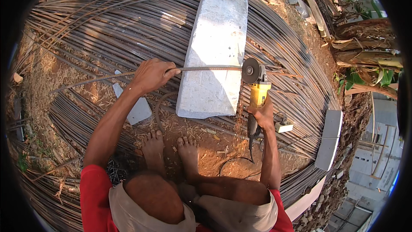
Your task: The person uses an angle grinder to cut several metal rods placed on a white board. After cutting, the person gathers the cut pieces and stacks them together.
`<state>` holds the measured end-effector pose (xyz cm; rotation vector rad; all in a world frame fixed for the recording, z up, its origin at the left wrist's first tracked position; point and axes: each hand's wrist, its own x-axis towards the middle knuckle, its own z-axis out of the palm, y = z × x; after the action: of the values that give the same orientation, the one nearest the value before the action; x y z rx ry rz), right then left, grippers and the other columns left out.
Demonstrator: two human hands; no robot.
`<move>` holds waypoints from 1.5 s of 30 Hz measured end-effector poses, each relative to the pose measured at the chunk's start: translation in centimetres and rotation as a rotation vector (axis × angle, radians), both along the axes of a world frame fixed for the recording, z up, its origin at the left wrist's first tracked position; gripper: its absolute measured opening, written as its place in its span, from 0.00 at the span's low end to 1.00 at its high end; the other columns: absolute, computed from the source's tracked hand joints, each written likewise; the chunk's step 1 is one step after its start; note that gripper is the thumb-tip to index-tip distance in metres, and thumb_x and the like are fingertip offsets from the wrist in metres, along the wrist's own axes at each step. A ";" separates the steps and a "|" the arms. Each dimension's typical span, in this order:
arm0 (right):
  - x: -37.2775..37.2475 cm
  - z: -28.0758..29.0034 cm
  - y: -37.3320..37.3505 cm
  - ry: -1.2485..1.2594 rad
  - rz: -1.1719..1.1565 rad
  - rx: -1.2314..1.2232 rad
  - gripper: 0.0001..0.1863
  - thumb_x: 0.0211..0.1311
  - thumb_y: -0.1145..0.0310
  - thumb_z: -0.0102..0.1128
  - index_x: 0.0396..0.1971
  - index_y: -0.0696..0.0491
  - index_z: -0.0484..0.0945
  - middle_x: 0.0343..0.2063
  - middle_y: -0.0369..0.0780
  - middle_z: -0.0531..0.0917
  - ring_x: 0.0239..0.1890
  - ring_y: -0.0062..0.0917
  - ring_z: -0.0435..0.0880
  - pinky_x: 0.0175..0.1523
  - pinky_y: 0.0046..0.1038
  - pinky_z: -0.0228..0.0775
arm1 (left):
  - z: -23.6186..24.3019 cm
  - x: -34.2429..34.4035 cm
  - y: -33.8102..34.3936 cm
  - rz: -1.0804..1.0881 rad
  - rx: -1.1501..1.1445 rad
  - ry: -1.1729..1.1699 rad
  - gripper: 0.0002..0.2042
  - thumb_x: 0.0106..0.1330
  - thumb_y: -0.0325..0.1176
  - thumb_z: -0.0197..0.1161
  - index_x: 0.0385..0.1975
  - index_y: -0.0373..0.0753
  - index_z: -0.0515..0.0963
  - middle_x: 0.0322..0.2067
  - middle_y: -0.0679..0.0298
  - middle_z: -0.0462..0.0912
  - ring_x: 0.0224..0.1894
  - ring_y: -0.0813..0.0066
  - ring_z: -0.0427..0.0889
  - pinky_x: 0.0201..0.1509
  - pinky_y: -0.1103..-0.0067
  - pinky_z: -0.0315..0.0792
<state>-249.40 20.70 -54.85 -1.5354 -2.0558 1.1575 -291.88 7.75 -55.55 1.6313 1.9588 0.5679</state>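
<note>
At upper centre, a concrete slab [210,96] lies across a bed of rebar [128,38]. A single rod [210,68] crosses the slab's lower half, the left hand [151,76] on it just left of the slab. At the slab's right edge is an angle grinder [259,88], the right hand [262,112] around its lower part. Two feet [188,152] are below the slab; banana stems [365,58] fill the upper right.
</note>
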 end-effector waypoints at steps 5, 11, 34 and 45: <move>0.0 -0.4 0.8 -0.052 0.004 0.040 0.41 0.41 0.60 0.76 0.56 0.65 0.74 0.40 0.44 0.84 0.41 0.31 0.82 0.51 0.34 0.77 | 0.3 0.0 0.4 -0.004 -0.077 -0.018 0.18 0.74 0.52 0.66 0.45 0.43 0.89 0.24 0.52 0.84 0.29 0.51 0.82 0.41 0.60 0.75; 0.3 -0.3 0.6 -0.030 0.018 0.039 0.44 0.40 0.56 0.77 0.57 0.65 0.73 0.40 0.43 0.84 0.41 0.30 0.82 0.50 0.33 0.77 | -0.5 0.0 0.1 -0.013 0.068 0.024 0.19 0.74 0.52 0.65 0.44 0.41 0.89 0.24 0.53 0.85 0.30 0.49 0.83 0.41 0.59 0.76; 0.3 -1.7 0.1 0.272 -0.001 -0.020 0.37 0.47 0.60 0.80 0.55 0.60 0.74 0.37 0.38 0.82 0.39 0.26 0.84 0.45 0.32 0.81 | -0.9 -0.3 0.1 -0.036 0.056 0.014 0.18 0.75 0.51 0.64 0.43 0.41 0.89 0.23 0.52 0.83 0.32 0.49 0.82 0.39 0.56 0.74; 1.2 -2.9 1.1 0.062 0.040 0.082 0.46 0.50 0.45 0.79 0.59 0.64 0.72 0.39 0.43 0.84 0.37 0.29 0.86 0.42 0.34 0.84 | -0.3 -0.2 0.2 -0.039 0.019 0.031 0.18 0.75 0.51 0.64 0.44 0.41 0.89 0.23 0.53 0.84 0.31 0.51 0.82 0.40 0.57 0.74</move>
<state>-248.16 21.75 -57.74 -1.4096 -2.0750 1.1057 -292.12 7.91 -55.88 1.6958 1.9447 0.5501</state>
